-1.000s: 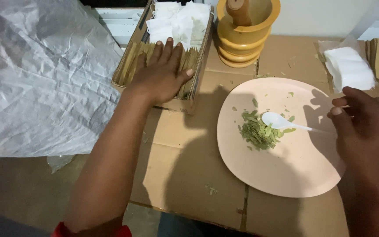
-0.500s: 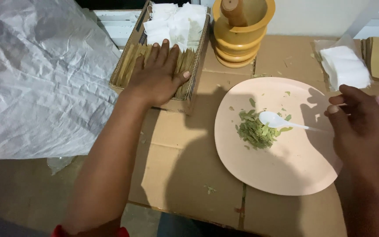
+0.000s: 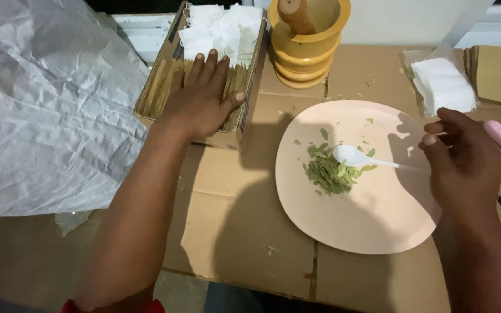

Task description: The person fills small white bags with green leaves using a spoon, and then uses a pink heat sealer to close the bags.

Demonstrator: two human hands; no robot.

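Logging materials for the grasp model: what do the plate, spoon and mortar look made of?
Plate: probably plastic or melamine, matte pale peach, thin even rim.
Spoon, held by the right hand: likely disposable plastic, glossy white, slim handle.
Mortar: looks like turned wood, yellow-brown, ridged foot, soft sheen; a pestle stands in it.

Counts: 2 bare hands, 1 round pale pink plate [image 3: 372,232], 1 white plastic spoon [image 3: 352,155], 1 pile of crushed green leaves [image 3: 327,171], 1 yellow wooden mortar [image 3: 308,52] at 12 o'clock, 1 cardboard box [image 3: 240,119] at 10.
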